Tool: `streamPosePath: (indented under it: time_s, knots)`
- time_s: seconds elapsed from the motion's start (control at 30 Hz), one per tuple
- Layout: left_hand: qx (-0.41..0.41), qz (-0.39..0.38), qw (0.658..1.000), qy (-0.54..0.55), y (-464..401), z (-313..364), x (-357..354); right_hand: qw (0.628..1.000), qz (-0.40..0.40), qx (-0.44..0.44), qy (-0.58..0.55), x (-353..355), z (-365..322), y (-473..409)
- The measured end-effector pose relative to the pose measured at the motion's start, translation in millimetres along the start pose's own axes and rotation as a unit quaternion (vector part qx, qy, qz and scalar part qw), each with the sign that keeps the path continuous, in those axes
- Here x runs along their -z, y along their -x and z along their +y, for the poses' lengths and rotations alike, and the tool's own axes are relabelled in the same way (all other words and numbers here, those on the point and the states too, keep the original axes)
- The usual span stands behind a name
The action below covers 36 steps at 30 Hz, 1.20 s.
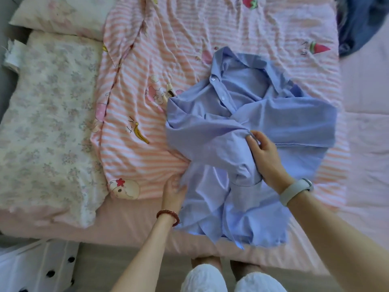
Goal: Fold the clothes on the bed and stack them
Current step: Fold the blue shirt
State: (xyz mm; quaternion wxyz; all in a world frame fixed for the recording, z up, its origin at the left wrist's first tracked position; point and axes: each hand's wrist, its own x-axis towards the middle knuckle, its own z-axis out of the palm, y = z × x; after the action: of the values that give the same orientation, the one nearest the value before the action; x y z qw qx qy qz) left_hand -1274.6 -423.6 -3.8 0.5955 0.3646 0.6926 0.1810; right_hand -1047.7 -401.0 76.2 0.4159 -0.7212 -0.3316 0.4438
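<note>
The right hand sits at centre right of the frame, fingers curled narrowly, thumb and forefinger pinching a fold of the blue shirt where a sleeve crosses the body; a pale grey wristband circles that wrist. The left hand, lower centre, lies fairly flat with fingers loosely spread, pressing the shirt's left edge against the bedding; whether it grips the cloth or only rests on it I cannot tell; a dark red beaded bracelet rings its wrist.

The shirt is thin, woven, lightly creased cotton-like cloth, periwinkle in colour, with a pointed collar at its upper end and small white buttons down the placket; one sleeve is folded straight across towards the right, the hem bunched and rumpled towards the bottom of the frame; it lies in the centre right of the picture, on the striped cover.

That cover is pink and white, soft and wrinkled, printed with bananas, strawberries and cartoon figures; beneath it shows a plain pink sheet. At the left lies a floral quilt, pale and puckered, with a pillow at upper left. Dark blue denim-like cloth sits at the upper right corner. White fabric with black dots fills the lower left.
</note>
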Motion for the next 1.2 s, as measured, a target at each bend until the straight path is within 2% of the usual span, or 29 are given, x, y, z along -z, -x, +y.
streamPosePath:
  time_s: [0.07,0.17,0.3,0.43,0.5,0.57,0.63,0.67,0.73,0.77,0.87,0.93,0.97,1.03,1.1,1.2]
  knots:
    - [0.01,-0.027,0.996,-0.081,-11,-20,-14,0.999,0.014,0.0,0.036,9,20,-6]
    - [0.028,0.002,0.98,-0.195,-27,-41,-28,0.998,0.017,-0.033,0.042,14,47,-9]
    - [0.043,0.091,0.989,-0.112,-12,-42,-29,0.996,-0.007,-0.066,0.053,25,60,-7]
    - [0.105,0.172,0.954,-0.223,22,-49,-8,0.985,-0.062,-0.085,0.135,41,62,-2]
    - [0.092,0.179,0.946,-0.254,30,-43,-4,0.97,-0.084,-0.091,0.211,45,63,1]
    - [0.015,0.169,0.955,-0.242,25,-27,-6,0.945,-0.11,-0.102,0.292,48,67,2]
    - [-0.114,0.148,0.944,-0.272,15,-2,-14,0.913,-0.145,-0.133,0.358,51,74,0]
    - [-0.182,0.13,0.925,-0.306,8,13,-20,0.9,-0.157,-0.146,0.38,52,77,-1]
    - [-0.298,0.096,0.861,-0.4,-13,43,-36,0.89,-0.158,-0.149,0.4,58,83,-3]
    - [-0.321,0.064,0.832,-0.448,-22,61,-44,0.894,-0.143,-0.136,0.403,62,84,-2]
    - [-0.293,-0.053,0.756,-0.582,-54,109,-70,0.907,-0.052,-0.063,0.414,76,80,0]
    - [-0.28,-0.101,0.695,-0.654,-70,132,-86,0.908,0.018,-0.001,0.418,87,73,-5]
    - [-0.273,-0.118,0.678,-0.673,-77,139,-92,0.907,0.051,0.031,0.417,93,70,-9]
    - [-0.278,-0.135,0.664,-0.681,-84,151,-103,0.898,0.11,0.097,0.414,108,64,-19]
    - [-0.33,-0.112,0.663,-0.662,-88,161,-114,0.874,0.157,0.148,0.436,127,58,-32]
    - [-0.477,0.029,0.715,-0.51,-94,166,-120,0.848,0.193,0.167,0.464,147,46,-54]
